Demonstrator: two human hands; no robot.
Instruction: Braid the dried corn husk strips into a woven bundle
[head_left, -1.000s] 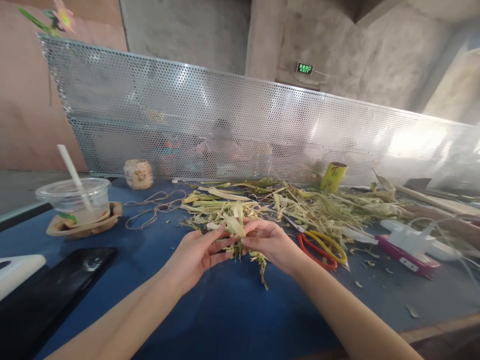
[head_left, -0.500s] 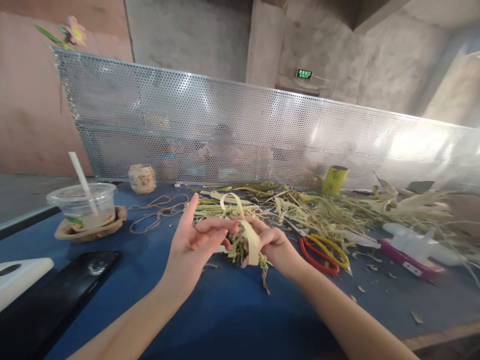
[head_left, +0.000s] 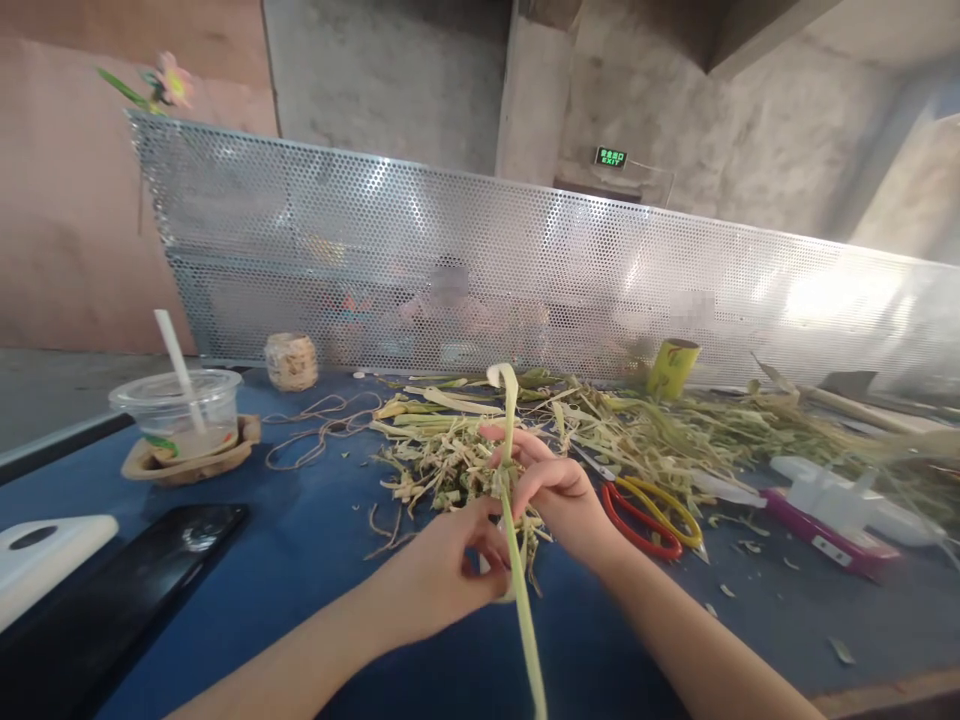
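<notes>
A long, pale green leaf strip (head_left: 523, 610) runs upright between my hands, its curled top standing above my fingers and its lower end hanging toward me. My right hand (head_left: 559, 492) pinches the strip near a small knot-like bend. Just below, my left hand (head_left: 457, 560) is closed, its curled fingers at the strip's left side and partly hidden by it. A pile of plant trimmings (head_left: 442, 465) lies on the table right behind both hands.
Red-and-yellow-handled scissors (head_left: 652, 515) and a purple power strip (head_left: 832, 535) lie to the right. At the left are a lidded cup (head_left: 180, 420), a dark phone (head_left: 135, 580) and loose twine (head_left: 322, 430). A perforated metal screen (head_left: 480, 270) stands behind.
My left hand has gone from raised with spread fingers to lower and closed beside the strip. The strip, looped over before, now stretches upright and down toward me.
</notes>
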